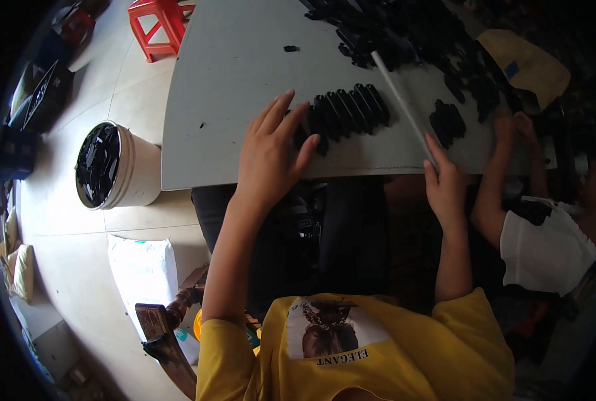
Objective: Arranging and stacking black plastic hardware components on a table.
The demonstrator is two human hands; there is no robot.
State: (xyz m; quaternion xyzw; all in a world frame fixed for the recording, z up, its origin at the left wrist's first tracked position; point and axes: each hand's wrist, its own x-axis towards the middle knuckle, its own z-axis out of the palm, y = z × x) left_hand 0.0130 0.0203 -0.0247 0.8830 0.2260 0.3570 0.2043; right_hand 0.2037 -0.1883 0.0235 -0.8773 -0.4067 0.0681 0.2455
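A row of black plastic-looking pieces (350,110), lined up side by side, lies on the grey table in front of me. At its left end my left hand (271,147) is open with the fingers spread; the index finger and thumb are close to the end pieces, and I cannot tell if they touch. My right hand (443,180) is closed round the lower end of a thin pale grey rod (401,97). The rod slants up and left, past the right end of the row. Right of the rod sits a small black cluster (447,121).
A large pile of black pieces (405,30) covers the table's (231,80) far right. Another person's hands (514,123) work at the right edge. On the floor to the left stand a white bucket (137,167) of black pieces, a red stool (159,27) and a white sack (144,267).
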